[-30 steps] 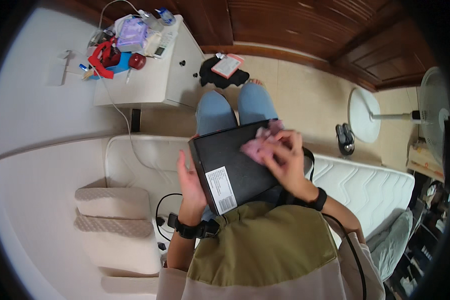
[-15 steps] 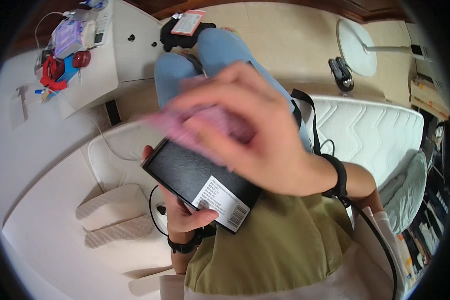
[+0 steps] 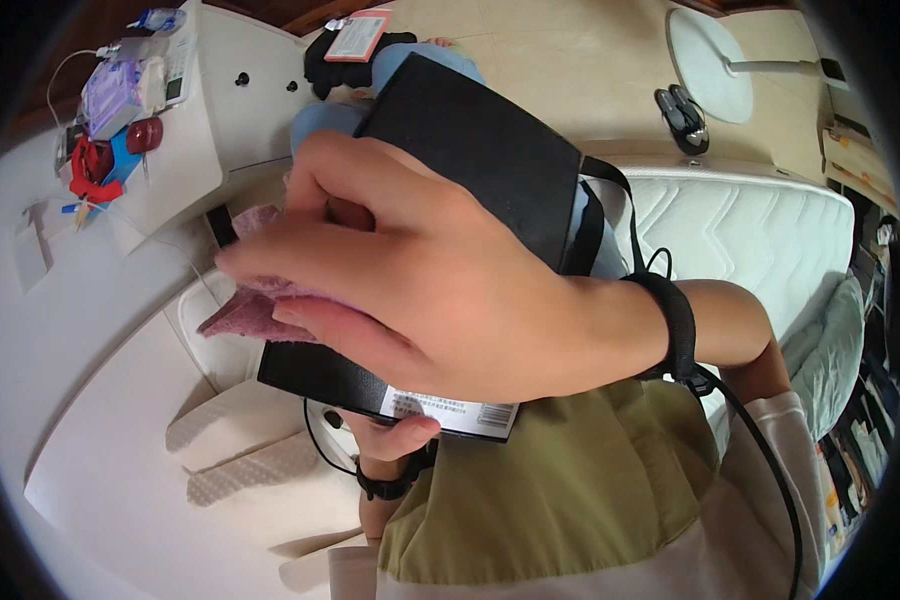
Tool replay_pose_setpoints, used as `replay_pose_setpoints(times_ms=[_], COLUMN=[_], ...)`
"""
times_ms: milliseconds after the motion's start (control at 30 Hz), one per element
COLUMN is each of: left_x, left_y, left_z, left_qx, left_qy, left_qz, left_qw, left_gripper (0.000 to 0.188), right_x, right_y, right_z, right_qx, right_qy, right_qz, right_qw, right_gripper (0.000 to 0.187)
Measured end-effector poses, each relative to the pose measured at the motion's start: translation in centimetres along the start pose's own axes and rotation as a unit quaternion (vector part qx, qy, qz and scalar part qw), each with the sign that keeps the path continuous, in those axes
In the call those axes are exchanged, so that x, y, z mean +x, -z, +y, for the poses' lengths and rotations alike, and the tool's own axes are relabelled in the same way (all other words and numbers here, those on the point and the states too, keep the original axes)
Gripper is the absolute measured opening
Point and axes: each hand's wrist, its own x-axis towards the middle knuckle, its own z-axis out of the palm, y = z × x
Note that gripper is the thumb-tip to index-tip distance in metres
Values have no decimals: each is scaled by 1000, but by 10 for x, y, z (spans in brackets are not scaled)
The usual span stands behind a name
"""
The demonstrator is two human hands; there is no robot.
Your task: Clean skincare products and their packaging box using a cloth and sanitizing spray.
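Note:
My left hand (image 3: 395, 437) grips the near edge of a black box (image 3: 315, 378), its thumb over the edge by a white printed label (image 3: 450, 408). Above it, my right hand (image 3: 400, 260) is closed on a crumpled pink cloth (image 3: 255, 315), at the box's left side. Past the right hand, a broad flat black surface (image 3: 480, 150) extends over my knees. The right hand covers the middle, so I cannot tell whether that surface belongs to the same box. Black bands circle both wrists.
A white mattress (image 3: 730, 260) with a black strap (image 3: 620, 185) lies on the right. White desk (image 3: 180, 150) at the left holds a purple packet (image 3: 112, 98) and clutter. Slippers (image 3: 682, 118) and a round white base (image 3: 710, 65) stand on the floor. Pale padded blocks (image 3: 230, 425) sit lower left.
My right hand and the pink cloth have moved left and slightly down across the box. The box has tilted, its label now looking foreshortened, and the broad black surface beyond has come into view.

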Motion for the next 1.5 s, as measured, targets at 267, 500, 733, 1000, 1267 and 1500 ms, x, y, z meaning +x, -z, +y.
replay_pose_setpoints(times_ms=[267, 500, 733, 1000, 1267, 1500], left_x=[16, 12, 36, 55, 49, 48], left_y=[-17, -8, -11, -44, -28, -30], left_z=[6, -24, -22, -5, -16, -24], left_qx=[83, 224, 253, 59, 143, 99], left_qy=[-47, -59, -38, 13, 4, -18], left_qz=[12, 116, 52, 56, 70, 88], left_qw=[995, 966, 965, 997, 987, 991], left_gripper=[93, 105, 110, 125, 125, 92], right_x=[5, -25, -30, -9, -19, -34], right_y=[17, 6, 18, 32, 130, 94], right_z=[4, -5, 10, 92, 221, 71], right_qx=[-4, -14, -17, -66, -242, -109], right_qy=[-10, 3, 26, 24, -160, -121], right_qz=[-2, -33, -101, -18, 14, 40], right_qw=[1000, 999, 994, 997, 957, 986], right_gripper=[18, 18, 23, 14, 10, 7])
